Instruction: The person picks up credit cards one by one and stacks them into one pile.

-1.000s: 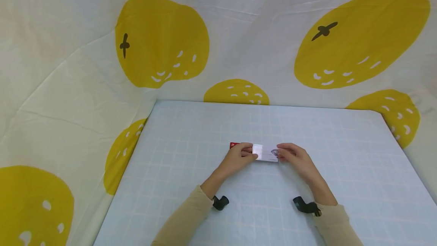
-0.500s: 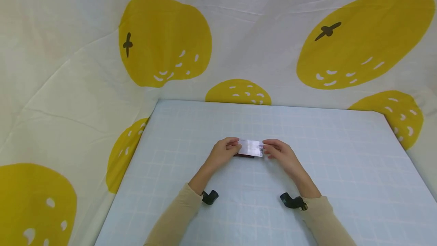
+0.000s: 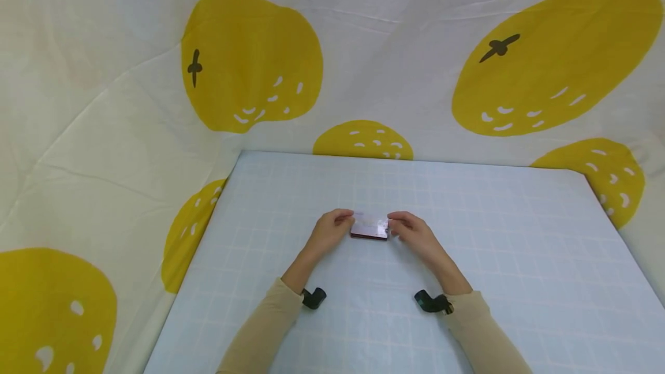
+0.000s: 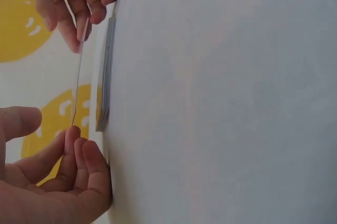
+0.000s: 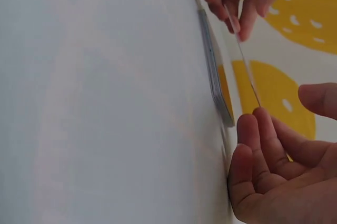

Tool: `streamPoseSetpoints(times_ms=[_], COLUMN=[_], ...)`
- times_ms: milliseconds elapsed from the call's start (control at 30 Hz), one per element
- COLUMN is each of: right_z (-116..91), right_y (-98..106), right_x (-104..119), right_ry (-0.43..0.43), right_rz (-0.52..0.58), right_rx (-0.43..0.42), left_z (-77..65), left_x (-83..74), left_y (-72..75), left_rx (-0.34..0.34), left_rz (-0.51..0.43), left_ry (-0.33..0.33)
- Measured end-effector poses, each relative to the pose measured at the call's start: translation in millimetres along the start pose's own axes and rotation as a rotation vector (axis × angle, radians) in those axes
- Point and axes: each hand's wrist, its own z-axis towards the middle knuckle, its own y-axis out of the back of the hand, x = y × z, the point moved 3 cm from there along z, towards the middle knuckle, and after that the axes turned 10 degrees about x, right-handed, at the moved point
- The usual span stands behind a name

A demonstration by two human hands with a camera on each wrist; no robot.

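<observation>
A thin white card (image 3: 368, 223) spans the gap between the fingertips of both hands. In the wrist views the card (image 4: 79, 77) appears edge-on, raised over a flat stack of cards (image 4: 107, 77) on the table. From the head, only the stack's dark reddish front edge (image 3: 369, 238) shows beneath it. My left hand (image 3: 327, 232) touches the card's left end with its fingertips, its thumb held off. At the other end, the fingertips of my right hand (image 3: 415, 239) touch the card, the thumb again apart from the fingers.
A pale blue checked cloth (image 3: 291, 189) covers the table. Behind it hangs a white curtain (image 3: 363, 74) with large yellow fruit prints. Dark wrist cameras (image 3: 314, 298) sit on both wrists, over beige sleeves.
Both hands have shifted left, the right one further. The white card has moved left over the stack and now lines up with it. The left thumb has come away from the card.
</observation>
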Motion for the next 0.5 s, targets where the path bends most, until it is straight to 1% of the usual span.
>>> streamPoseSetpoints(times_ms=[233,500], right_z=[2.2,3.0], right_y=[-2.4,-2.8], right_x=[-1.4,-1.6], right_ry=[-0.027,-0.056], right_rz=[-0.024,-0.061], right_rx=[0.002,-0.001], left_z=[0.7,2.0], left_x=[6.0,6.4], left_y=[-0.3,-0.9], left_rx=[0.007,0.022], left_rz=[0.026,0.032], left_ry=[0.026,0.045])
